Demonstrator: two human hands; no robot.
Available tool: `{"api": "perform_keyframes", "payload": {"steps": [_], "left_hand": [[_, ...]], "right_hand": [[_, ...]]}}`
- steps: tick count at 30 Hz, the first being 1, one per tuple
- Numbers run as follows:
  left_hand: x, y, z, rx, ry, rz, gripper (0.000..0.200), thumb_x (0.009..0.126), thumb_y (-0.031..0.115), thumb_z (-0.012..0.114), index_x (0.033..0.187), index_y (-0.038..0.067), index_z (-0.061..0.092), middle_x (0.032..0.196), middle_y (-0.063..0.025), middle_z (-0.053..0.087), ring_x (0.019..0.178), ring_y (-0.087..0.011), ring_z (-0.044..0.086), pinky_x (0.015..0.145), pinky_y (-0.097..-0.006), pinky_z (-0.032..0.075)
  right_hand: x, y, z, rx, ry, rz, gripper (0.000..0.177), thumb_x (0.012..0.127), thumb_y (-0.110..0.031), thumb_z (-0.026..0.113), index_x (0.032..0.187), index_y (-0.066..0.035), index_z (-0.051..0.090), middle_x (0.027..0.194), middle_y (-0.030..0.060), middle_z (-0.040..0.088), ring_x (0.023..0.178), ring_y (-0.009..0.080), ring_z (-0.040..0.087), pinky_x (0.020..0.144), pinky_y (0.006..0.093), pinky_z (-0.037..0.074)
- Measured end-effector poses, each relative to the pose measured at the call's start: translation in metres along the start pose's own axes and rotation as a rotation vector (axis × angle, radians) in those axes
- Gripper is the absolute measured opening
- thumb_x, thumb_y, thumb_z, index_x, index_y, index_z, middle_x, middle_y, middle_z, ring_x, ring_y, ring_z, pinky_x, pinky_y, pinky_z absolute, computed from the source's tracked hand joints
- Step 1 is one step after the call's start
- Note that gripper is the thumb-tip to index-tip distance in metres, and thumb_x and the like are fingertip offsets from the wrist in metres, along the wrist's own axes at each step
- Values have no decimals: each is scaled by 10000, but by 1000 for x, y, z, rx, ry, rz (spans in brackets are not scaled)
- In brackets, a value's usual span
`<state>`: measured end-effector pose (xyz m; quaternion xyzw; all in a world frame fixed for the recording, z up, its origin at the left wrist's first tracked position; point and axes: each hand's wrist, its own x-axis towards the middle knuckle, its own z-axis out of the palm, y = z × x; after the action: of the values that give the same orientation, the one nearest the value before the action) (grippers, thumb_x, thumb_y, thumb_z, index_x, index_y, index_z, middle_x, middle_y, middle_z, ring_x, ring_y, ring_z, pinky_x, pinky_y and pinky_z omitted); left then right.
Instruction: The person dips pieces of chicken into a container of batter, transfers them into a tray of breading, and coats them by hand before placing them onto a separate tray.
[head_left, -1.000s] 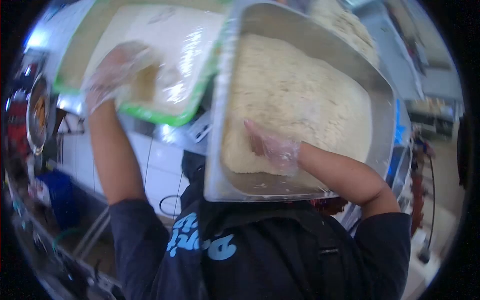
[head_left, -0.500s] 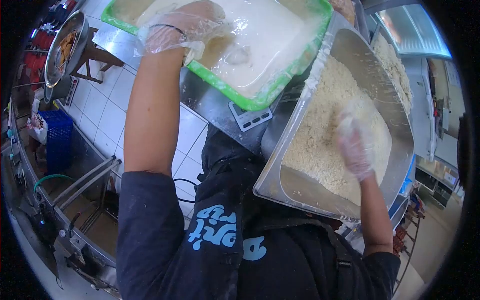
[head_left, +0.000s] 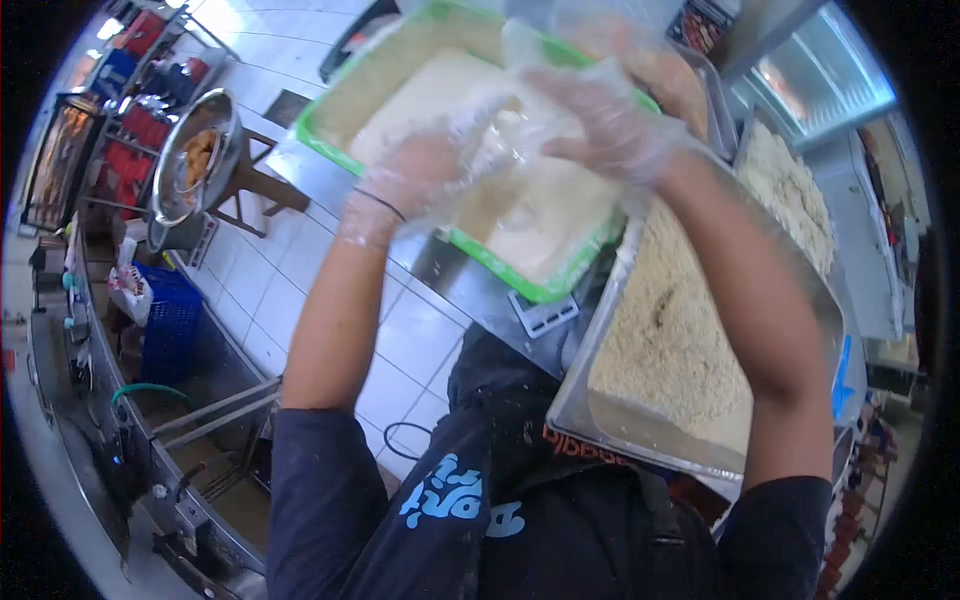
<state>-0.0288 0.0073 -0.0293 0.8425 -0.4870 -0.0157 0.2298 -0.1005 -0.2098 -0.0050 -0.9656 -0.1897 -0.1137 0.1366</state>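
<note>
A green-rimmed tub holds pale, creamy liquid. Over its left part is my left hand in a clear plastic glove, its fingers blurred near something pale and wet that I cannot make out. My right hand, gloved too, hovers over the tub's right side with thumb and fingers apart and nothing visible between them. Beside the tub, under my right forearm, stands a metal bin of crumbly, pale flour. Its surface has a small dark hollow.
A digital scale sits by the tub's near corner. At the left, a metal bowl with brown food rests on a stool. A blue crate stands near a metal sink. Behind the bin is more flour.
My right hand has left the flour and moved up and left over the tub. My left hand is now lower and further right. The whole view has shifted.
</note>
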Motion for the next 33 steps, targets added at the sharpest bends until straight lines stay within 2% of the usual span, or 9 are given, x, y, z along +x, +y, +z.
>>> {"api": "perform_keyframes", "payload": {"steps": [4,8,14,16,20,25,28,30,33], "left_hand": [[-11,6,4,187,-24,-147,396,786,386,473,801,9,597,768,-188,582,719,-304,575,648,-418,434],[-14,12,19,148,534,-142,187,700,160,482,582,72,597,603,-135,567,581,-266,556,575,-398,419],[-59,38,45,160,944,-75,304,741,162,472,988,-6,530,1075,-205,505,1060,-330,456,906,-409,350],[-92,67,50,-44,801,-173,435,739,154,505,1136,-11,439,1209,-214,410,1190,-333,341,988,-404,275],[-135,118,24,-122,573,-130,437,709,138,540,1119,14,453,1193,-147,428,1099,-310,412,915,-398,318],[-56,179,-26,78,849,146,290,689,169,552,964,77,551,1037,-70,526,1022,-229,465,796,-356,360],[1,217,9,112,257,419,142,678,193,537,761,114,621,866,-28,608,883,-182,537,740,-334,367],[21,248,27,159,-96,427,123,673,205,536,688,136,636,776,-13,630,802,-170,565,722,-332,367],[43,273,91,306,43,594,115,670,213,549,652,150,644,682,-2,630,759,-179,584,709,-357,370]], "right_hand": [[30,36,50,-115,-6,-43,256,799,-197,523,1030,-87,545,992,135,555,930,297,511,823,392,404],[52,71,51,-358,82,-187,260,762,-127,533,1012,-57,528,870,117,546,795,264,524,651,368,447],[104,123,103,-587,292,-445,234,759,-90,505,987,-38,508,973,153,543,843,272,541,686,366,461],[112,102,90,621,-127,278,220,761,-135,517,955,-31,507,933,215,552,848,324,544,748,402,449],[50,9,-40,-473,-427,-62,349,775,-142,516,1088,-8,441,1049,214,507,976,330,498,834,408,405],[-91,-51,-149,-388,-539,-6,544,760,-150,553,1228,22,334,1316,240,271,1220,379,260,1017,411,191],[-197,-63,-168,102,-563,348,447,832,-190,508,1234,-25,400,1205,175,461,1124,322,420,958,407,304],[-235,-75,-183,-26,-520,41,467,864,-168,436,1289,-35,295,1286,146,374,1146,298,406,920,383,338],[-277,-95,-187,-27,-477,21,478,881,-156,400,1317,-38,243,1326,133,331,1155,286,400,902,371,354]]}}
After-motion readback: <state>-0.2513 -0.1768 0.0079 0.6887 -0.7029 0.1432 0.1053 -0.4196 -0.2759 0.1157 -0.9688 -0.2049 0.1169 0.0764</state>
